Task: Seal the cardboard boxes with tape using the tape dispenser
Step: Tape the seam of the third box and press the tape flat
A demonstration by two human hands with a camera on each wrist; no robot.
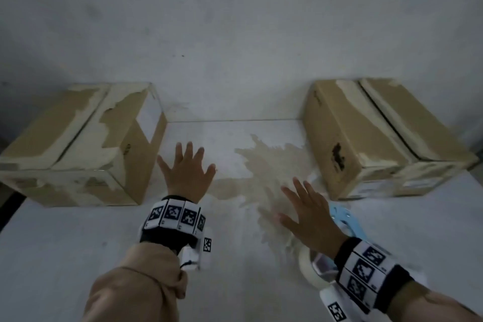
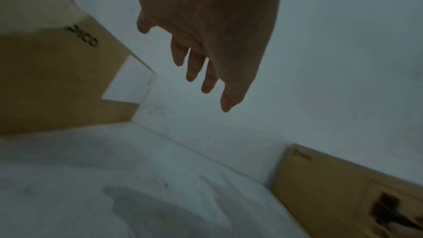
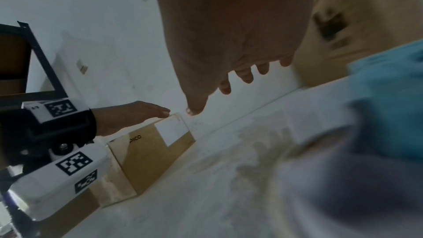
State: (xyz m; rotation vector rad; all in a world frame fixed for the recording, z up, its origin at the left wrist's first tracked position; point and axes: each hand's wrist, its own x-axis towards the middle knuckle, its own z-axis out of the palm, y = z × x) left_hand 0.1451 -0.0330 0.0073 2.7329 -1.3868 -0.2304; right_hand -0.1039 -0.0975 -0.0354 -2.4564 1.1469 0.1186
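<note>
From the head view, two cardboard boxes sit at the back of the white worktop: the left box (image 1: 78,144) by the back left corner, the right box (image 1: 379,138) by the back right corner, both with flaps down and a bare seam along the top, no fresh tape visible. The left hand (image 1: 187,172) hovers palm down with fingers spread, just beside the left box and holding nothing. The right hand (image 1: 311,214) is likewise flat and splayed, empty, over a pale stain (image 1: 271,165) in the worktop's middle. The tape dispenser (image 1: 339,227), blue with a pale roll, lies near the front right, partly under the right wrist.

In the left wrist view, the left hand's fingers (image 2: 194,68) hang straight and apart, clear of the box beside them.

The right wrist view shows the right hand's fingers (image 3: 245,75) loosely extended above the worktop, touching nothing, with the blue dispenser blurred close by on the right.

The step looks like fetching the dispenser. It would go best if the right hand drew back and took the handle firmly, while the left pulled one box forward and pressed its flaps level.
</note>
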